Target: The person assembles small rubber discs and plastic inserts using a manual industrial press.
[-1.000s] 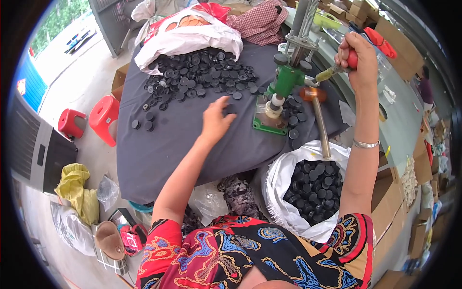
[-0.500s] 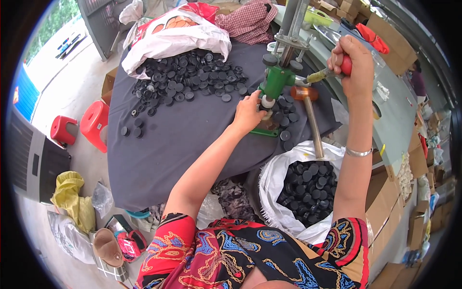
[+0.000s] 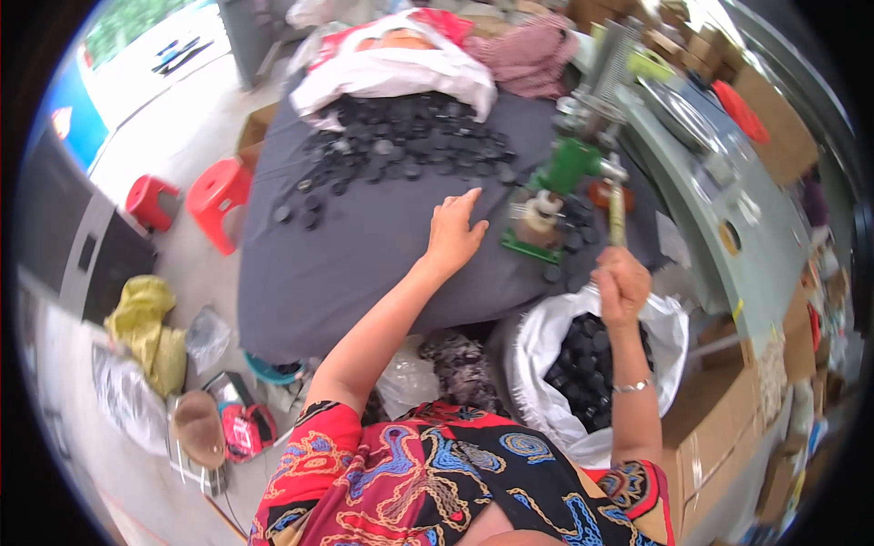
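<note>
My right hand (image 3: 622,284) is wrapped round the end of the lever (image 3: 617,217) of a green hand press (image 3: 568,167). The lever points down toward me, its red knob hidden in my fist. To the left of the press my left hand (image 3: 455,235) hovers over the grey cloth, fingers stretched and apart, nothing seen in them. White round parts (image 3: 543,206) sit under the press head, above the green base (image 3: 532,246); blur hides their detail. Several loose black caps (image 3: 575,218) lie right of the base. A pile of black caps (image 3: 410,141) spreads beyond my left hand.
A white sack (image 3: 669,350) of black caps stands open below my right hand. An orange-headed mallet (image 3: 601,194) lies partly behind the lever. At the cloth's far side is a red-and-white bag (image 3: 391,77). Red stools (image 3: 218,205) stand left; a greenish table (image 3: 701,196) runs right.
My right hand has swung the lever down toward me. My left hand has left the press and moved left over the cloth. The whole view has shifted.
</note>
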Motion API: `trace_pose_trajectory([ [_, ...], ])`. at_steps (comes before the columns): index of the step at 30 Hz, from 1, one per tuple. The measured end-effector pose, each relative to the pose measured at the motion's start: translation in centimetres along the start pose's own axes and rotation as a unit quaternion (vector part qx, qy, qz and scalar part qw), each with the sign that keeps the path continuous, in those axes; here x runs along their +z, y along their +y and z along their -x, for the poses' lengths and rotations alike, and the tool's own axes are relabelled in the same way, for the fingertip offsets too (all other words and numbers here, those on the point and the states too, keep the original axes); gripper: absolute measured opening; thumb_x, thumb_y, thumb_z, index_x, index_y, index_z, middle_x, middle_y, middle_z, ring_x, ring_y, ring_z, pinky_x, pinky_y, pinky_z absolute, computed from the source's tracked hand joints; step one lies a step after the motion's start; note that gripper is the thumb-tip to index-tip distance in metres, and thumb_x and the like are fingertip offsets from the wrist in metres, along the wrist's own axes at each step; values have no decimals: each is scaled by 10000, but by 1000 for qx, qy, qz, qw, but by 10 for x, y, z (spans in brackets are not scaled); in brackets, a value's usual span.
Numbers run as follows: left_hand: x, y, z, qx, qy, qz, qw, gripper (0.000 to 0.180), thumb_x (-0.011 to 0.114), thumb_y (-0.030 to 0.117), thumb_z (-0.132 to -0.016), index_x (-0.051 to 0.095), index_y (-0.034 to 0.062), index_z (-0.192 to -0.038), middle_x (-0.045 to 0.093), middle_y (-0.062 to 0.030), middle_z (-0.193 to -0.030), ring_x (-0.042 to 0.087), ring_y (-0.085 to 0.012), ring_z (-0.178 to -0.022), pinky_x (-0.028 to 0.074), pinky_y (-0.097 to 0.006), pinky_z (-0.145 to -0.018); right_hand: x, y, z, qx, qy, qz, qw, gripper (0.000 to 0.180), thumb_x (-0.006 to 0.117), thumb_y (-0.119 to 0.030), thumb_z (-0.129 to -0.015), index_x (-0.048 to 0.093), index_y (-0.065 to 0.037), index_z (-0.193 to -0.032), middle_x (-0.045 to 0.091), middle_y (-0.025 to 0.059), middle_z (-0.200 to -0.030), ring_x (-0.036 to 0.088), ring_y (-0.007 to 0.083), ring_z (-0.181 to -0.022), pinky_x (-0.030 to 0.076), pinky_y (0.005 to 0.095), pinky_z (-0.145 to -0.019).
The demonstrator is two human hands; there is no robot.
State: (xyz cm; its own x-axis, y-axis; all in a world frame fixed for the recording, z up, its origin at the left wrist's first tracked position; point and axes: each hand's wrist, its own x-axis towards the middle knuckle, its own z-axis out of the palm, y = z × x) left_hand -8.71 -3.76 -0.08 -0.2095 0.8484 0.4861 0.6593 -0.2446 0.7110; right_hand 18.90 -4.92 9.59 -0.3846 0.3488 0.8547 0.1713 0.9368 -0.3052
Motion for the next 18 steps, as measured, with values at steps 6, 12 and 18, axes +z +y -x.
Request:
trace_pose_trajectory([
  [6,-105,-57,28,-42,188,-363,912,500,680,174,-754,558,39,-1220,542,-138,-1300,457,-323,-1224,382,-459,-960,-21,-10,-16,109,-30,-45,993,219,517,-75,-844,515,1,-638,539,67,-618,514,134,-587,392,251,-540],
  [12,-149,-104,63,-187,162,-440,863,509,663,233,-794,545,5,-1233,507,-188,-1327,479,-362,-1199,397,-478,-953,-36,-8,-87,232,25,-150,961,272,513,-153,-923,542,-6,-695,535,27,-605,491,81,-514,368,227,-481],
  [18,-127,-86,76,-101,61,-334,935,426,680,197,-775,581,18,-1149,540,-161,-1277,529,-339,-1113,426,-453,-909,-60,25,-142,254,61,-246,933,245,536,-178,-920,547,-13,-740,504,21,-603,479,96,-486,395,255,-477],
])
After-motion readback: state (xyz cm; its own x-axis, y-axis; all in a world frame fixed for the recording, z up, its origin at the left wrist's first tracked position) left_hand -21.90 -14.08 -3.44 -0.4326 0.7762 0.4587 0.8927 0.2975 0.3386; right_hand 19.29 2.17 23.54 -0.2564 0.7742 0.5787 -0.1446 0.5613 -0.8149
